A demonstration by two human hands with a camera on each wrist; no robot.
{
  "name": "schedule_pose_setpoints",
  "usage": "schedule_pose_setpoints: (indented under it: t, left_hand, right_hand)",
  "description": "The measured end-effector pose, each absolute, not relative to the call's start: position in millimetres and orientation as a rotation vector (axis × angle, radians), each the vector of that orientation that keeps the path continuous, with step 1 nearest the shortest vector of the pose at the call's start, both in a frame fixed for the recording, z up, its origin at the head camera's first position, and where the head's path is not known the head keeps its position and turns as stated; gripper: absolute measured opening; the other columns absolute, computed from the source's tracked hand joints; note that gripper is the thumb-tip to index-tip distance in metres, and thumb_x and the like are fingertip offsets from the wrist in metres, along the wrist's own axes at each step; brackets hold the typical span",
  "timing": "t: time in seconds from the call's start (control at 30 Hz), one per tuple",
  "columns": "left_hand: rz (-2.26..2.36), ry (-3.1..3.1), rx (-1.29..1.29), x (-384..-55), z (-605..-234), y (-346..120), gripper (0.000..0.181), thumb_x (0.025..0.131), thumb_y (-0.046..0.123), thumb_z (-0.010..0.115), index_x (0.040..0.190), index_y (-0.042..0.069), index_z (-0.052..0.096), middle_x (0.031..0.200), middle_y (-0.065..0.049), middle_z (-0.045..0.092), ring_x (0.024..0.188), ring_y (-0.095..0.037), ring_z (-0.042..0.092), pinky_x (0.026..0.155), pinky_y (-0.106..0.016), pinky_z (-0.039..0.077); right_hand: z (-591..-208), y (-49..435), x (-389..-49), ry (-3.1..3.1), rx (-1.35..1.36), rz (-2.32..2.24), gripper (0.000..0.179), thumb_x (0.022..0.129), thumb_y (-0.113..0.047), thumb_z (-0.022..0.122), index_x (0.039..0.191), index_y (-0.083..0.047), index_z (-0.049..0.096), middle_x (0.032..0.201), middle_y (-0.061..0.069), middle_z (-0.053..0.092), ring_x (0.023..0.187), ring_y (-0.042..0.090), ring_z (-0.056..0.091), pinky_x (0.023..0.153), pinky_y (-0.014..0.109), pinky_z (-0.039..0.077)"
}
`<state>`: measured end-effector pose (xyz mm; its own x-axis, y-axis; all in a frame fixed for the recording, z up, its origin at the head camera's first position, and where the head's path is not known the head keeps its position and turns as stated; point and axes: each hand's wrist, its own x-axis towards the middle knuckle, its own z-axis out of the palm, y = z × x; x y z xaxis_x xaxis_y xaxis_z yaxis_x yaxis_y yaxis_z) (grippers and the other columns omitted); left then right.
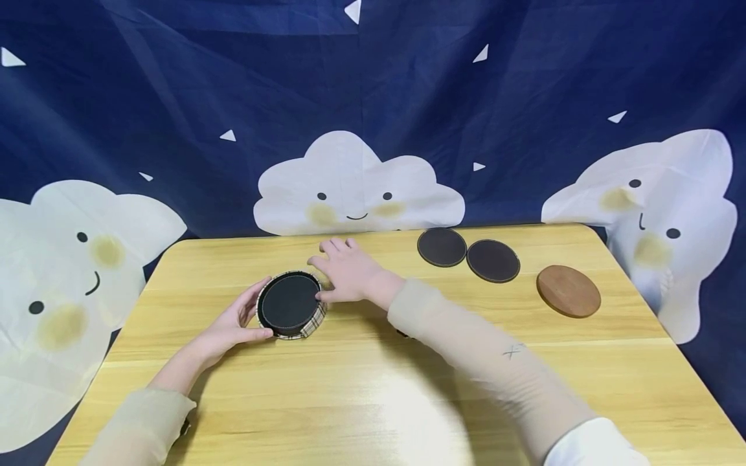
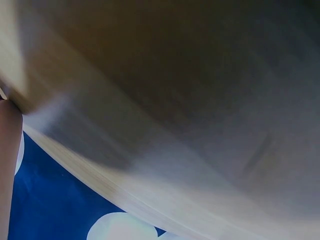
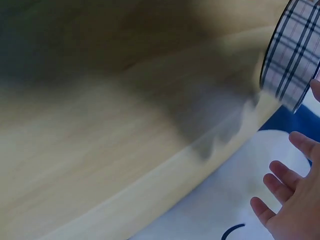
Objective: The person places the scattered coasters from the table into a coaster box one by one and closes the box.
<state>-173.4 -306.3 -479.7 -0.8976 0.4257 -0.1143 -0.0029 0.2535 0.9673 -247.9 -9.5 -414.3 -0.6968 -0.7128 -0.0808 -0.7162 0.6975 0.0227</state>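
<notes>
A round coaster holder [image 1: 315,321] with a plaid outer wall sits on the table, left of centre in the head view. Inside its rim lies a black round coaster [image 1: 291,301] with a stitched edge. My left hand [image 1: 230,327] grips the holder from its left side, thumb at the near edge and fingers round the far side. Over the holder's right rim reaches my right hand [image 1: 350,272], its thumb at the rim and the other fingers spread apart. The plaid wall [image 3: 292,55] shows beside that thumb in the right wrist view.
Two dark round coasters [image 1: 441,247] [image 1: 493,261] lie side by side near the table's back edge. Farther right is a brown round coaster [image 1: 568,291]. The wooden table [image 1: 350,395] ends at a dark blue cloth [image 1: 408,84] with white clouds.
</notes>
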Motion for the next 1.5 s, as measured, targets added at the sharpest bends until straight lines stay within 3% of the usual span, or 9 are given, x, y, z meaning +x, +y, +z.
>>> schedule_pose_setpoints:
  t: [0.1, 0.43, 0.83, 1.5]
  left_hand:
    - [1.681, 2.184, 0.395, -173.7, -479.7, -306.5, 0.105, 0.088, 0.002, 0.082, 0.171, 0.011, 0.018, 0.164, -0.017, 0.035, 0.133, 0.019, 0.040, 0.107, 0.003, 0.030]
    - [1.681, 2.168, 0.393, -173.0, -479.5, -307.1, 0.106, 0.089, 0.002, 0.082, 0.171, 0.012, 0.016, 0.168, -0.027, 0.026, 0.133, 0.022, 0.038, 0.107, 0.004, 0.029]
    - [1.685, 2.165, 0.398, -172.7, -481.1, -308.7, 0.105, 0.090, 0.003, 0.082, 0.171, 0.012, 0.017, 0.168, -0.024, 0.028, 0.133, 0.021, 0.039, 0.107, 0.004, 0.029]
    - [1.684, 2.178, 0.399, -173.7, -482.9, -308.5, 0.106, 0.089, 0.002, 0.083, 0.171, 0.014, 0.018, 0.165, -0.021, 0.033, 0.134, 0.021, 0.038, 0.108, 0.004, 0.029]
  right_hand:
    - [-413.3, 0.8, -251.8, 2.843, -1.181, 0.069, 0.074, 0.098, -0.065, 0.061, 0.159, -0.026, 0.044, 0.152, 0.007, 0.045, 0.139, 0.025, 0.040, 0.117, 0.045, 0.037]
    - [-414.9, 34.6, -265.0, 2.872, -1.070, 0.050, 0.077, 0.096, -0.061, 0.067, 0.158, -0.022, 0.046, 0.156, 0.013, 0.043, 0.144, 0.031, 0.038, 0.120, 0.050, 0.033]
    - [-419.3, 78.3, -274.1, 2.944, -0.961, 0.073, 0.072, 0.095, -0.058, 0.068, 0.154, -0.021, 0.050, 0.143, 0.013, 0.049, 0.141, 0.034, 0.041, 0.118, 0.053, 0.036]
    - [-424.3, 132.6, -280.8, 2.976, -0.787, 0.013, 0.069, 0.095, -0.054, 0.069, 0.151, -0.017, 0.054, 0.153, 0.023, 0.047, 0.149, 0.044, 0.037, 0.120, 0.062, 0.036]
